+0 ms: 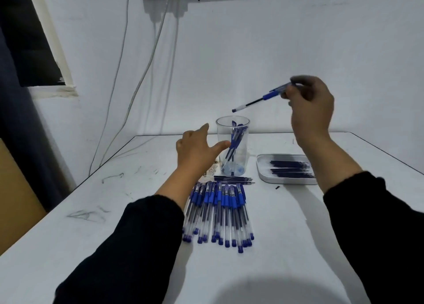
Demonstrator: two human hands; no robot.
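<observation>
My right hand (309,106) is raised above the table and pinches a blue pen (261,99) by its upper end. The pen slants down and left, and its tip hangs just above a clear plastic cup (232,147). Several blue pens stand inside the cup. My left hand (197,147) is beside the cup on its left, fingers spread and straight, with the thumb touching the cup's wall. A heap of several blue capped pens (220,214) lies on the white table (114,211) in front of the cup.
A grey tray (263,166) with several dark refills sits right of the cup. Three loose refills (234,179) lie between the cup and the pen heap. Small springs lie left of the cup. Cables hang down the wall behind.
</observation>
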